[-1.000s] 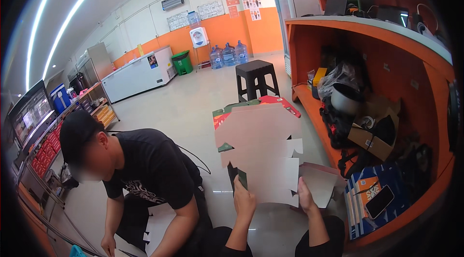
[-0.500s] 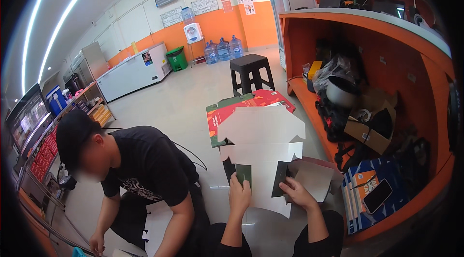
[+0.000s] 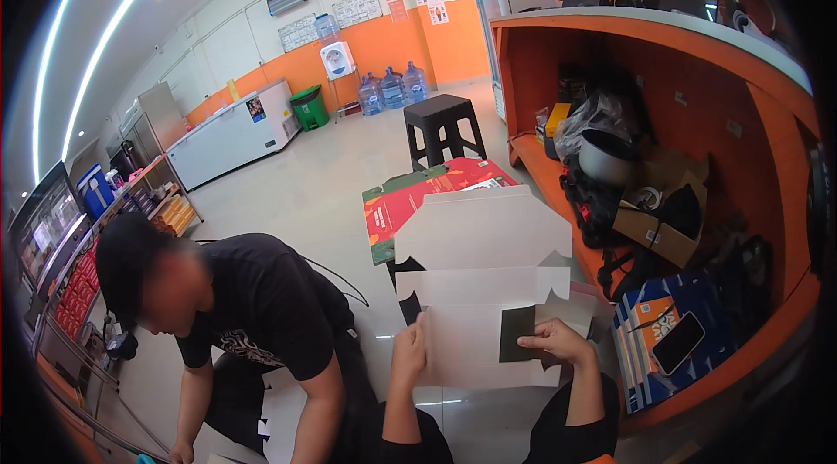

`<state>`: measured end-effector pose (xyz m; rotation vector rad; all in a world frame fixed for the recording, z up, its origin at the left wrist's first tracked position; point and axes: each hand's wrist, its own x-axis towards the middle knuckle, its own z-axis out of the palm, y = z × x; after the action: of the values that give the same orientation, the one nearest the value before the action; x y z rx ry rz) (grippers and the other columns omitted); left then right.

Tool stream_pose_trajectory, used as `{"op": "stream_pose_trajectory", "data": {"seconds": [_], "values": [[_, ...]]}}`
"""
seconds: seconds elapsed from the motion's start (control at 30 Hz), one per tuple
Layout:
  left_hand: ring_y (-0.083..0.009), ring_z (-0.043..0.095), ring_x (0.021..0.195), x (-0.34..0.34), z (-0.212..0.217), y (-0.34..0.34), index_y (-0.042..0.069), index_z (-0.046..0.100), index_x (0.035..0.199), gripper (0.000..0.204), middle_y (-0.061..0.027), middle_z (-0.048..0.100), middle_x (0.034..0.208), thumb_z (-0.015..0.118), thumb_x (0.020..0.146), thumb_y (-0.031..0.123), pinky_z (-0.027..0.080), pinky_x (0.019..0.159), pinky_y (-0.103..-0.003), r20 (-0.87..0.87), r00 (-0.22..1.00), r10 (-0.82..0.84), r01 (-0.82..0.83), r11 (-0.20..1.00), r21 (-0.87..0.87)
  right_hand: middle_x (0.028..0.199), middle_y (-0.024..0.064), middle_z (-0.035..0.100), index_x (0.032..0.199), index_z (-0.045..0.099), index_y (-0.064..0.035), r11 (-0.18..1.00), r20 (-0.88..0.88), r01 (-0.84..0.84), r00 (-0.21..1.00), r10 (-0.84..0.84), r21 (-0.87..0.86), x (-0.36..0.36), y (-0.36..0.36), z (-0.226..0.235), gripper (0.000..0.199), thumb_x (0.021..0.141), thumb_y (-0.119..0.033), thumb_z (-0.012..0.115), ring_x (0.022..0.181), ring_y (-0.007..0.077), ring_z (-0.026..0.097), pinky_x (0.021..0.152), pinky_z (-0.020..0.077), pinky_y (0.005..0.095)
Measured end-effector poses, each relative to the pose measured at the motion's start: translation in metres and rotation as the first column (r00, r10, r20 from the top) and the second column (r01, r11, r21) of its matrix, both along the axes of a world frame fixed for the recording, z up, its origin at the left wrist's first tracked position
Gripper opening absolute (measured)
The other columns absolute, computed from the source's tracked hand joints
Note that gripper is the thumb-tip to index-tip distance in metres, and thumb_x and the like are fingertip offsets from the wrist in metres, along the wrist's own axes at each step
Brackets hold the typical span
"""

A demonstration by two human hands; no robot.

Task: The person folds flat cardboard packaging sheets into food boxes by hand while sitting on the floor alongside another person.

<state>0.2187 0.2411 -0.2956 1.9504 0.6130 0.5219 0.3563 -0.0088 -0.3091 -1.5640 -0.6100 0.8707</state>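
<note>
Left hand: your left hand (image 3: 408, 358) is pinched on the lower left edge of the flat carton blank (image 3: 481, 290), fingers mostly behind the sheet, thumb side showing.
Right hand: your right hand (image 3: 555, 343) is clamped on the lower right edge, fingers closed over a dark green flap (image 3: 516, 333) folded onto the white face.
Carton position: held up in front of you, above your knees, over the pale floor (image 3: 296, 194).
Carton axis: long axis runs up and away from you; white inner face toward you, red and green printed panel (image 3: 418, 194) at the far end.
Change: half a second ago your right hand sat further in on the sheet; now it is at the right edge.
Nearby: a person in a black shirt (image 3: 261, 307) bends down just to your left; orange counter shelves (image 3: 697, 115) to the right.
</note>
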Motion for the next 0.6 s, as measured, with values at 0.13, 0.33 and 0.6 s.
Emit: {"op": "stream_pose_trajectory", "data": {"seconds": [0.13,0.33,0.6], "values": [[-0.0238,0.043,0.072,0.009,0.030,-0.059,-0.003,0.045,0.088,0.027,-0.0110,0.044,0.077,0.050,0.085,0.024,0.037,0.067,-0.033,0.550,0.773,0.317,-0.444,0.889,0.111,0.060,-0.0065,0.050,0.076,0.065,-0.0015,0.977,0.050,0.107,0.994,-0.100,-0.186,-0.010,0.005,0.019,0.019,0.079,-0.020,0.065,0.053,0.0021,0.043,0.047,0.0342,0.0189],[-0.0257,0.045,0.086,0.023,-0.032,-0.111,-0.003,0.038,0.101,0.039,-0.0142,0.042,0.094,0.060,0.079,0.021,0.036,0.080,-0.032,0.351,0.936,0.040,-0.164,0.930,0.330,0.064,-0.0062,0.054,0.080,0.065,0.0015,0.995,0.231,0.068,0.969,-0.082,0.069,0.001,0.001,0.000,0.018,0.079,-0.017,0.063,0.060,0.0014,0.044,0.052,0.0361,0.0199],[-0.0171,0.054,0.092,0.038,-0.056,-0.121,-0.002,0.045,0.108,0.034,-0.0120,0.055,0.098,0.057,0.084,0.019,0.044,0.076,-0.028,0.388,0.908,-0.155,0.287,0.907,-0.310,0.060,-0.0054,0.052,0.078,0.063,0.0025,0.993,0.261,0.093,0.959,-0.107,0.068,-0.004,0.014,-0.005,0.027,0.084,-0.023,0.057,0.058,0.0019,0.044,0.052,0.0363,0.0199]]}}
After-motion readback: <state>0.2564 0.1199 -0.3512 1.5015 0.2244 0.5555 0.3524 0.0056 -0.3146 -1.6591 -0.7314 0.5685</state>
